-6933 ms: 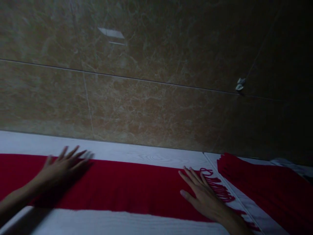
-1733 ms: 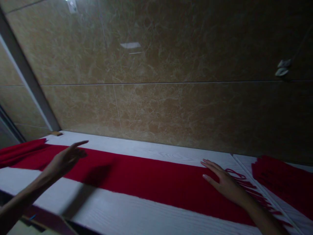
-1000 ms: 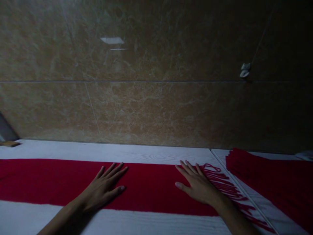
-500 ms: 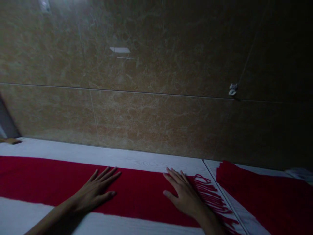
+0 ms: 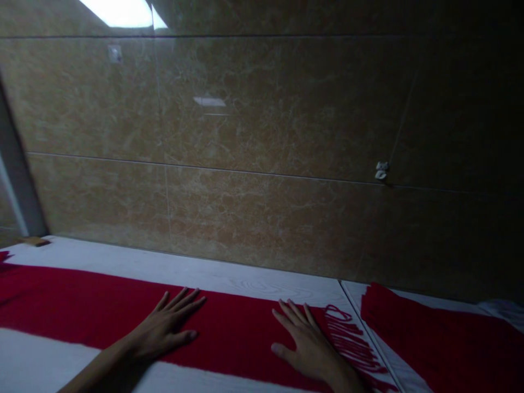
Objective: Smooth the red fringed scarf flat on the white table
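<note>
Resting flat on red scarf (image 5: pixel 237 337): 2 hands (image 5: pixel 162 328) (image 5: pixel 306 344)

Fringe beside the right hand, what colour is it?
The fringe is red, like the cloth it edges; it shows in the head view.

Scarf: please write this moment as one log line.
left hand: spread on scarf | right hand: spread on scarf, beside fringe | red cloth: right of fringe
</note>
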Tool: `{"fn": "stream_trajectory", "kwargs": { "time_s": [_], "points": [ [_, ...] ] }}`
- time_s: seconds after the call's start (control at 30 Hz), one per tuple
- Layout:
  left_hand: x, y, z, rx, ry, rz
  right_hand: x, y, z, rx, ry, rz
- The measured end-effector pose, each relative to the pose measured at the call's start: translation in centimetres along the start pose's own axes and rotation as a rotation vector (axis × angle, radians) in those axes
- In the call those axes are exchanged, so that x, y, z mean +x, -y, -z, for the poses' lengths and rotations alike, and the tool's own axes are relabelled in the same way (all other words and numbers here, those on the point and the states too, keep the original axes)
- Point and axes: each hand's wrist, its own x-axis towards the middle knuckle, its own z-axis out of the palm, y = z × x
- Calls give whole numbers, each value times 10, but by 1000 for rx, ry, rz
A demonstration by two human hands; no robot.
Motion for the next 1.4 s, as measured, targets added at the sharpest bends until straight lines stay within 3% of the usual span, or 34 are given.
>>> {"fn": "stream_trajectory", "kwargs": {
  "time_s": [0.17,0.37,0.5,0.67,0.8,0.97,1.13,1.3,1.4],
  "points": [
    [2,4,-3,-53,-11,-24,-1,-5,-3,2,-1,38],
    [-3,-4,-2,-48,-138,14,-1,-7,-5,7,-23,63],
    [-4,-5,0,-70,-68,-33,-2,-1,-3,-18,2,26],
    [1,4,-10,-28,-116,-18,-6,-1,2,-17,26,-9],
    [5,10,0,-61,-25,-33,-8,-3,4,-49,43,-62],
    [36,-10,18,-86,-199,74,12,-6,10,-79,-116,-143],
    [94,-37,19,-232,-226,291,42,-25,11,-117,-270,-296],
    [118,-44,-2,-99,-97,80,46,-46,-1,-185,-222,-413],
    [118,-44,-14,-68,-77,64,45,-53,-6,-135,-215,-414]
  ]
}}
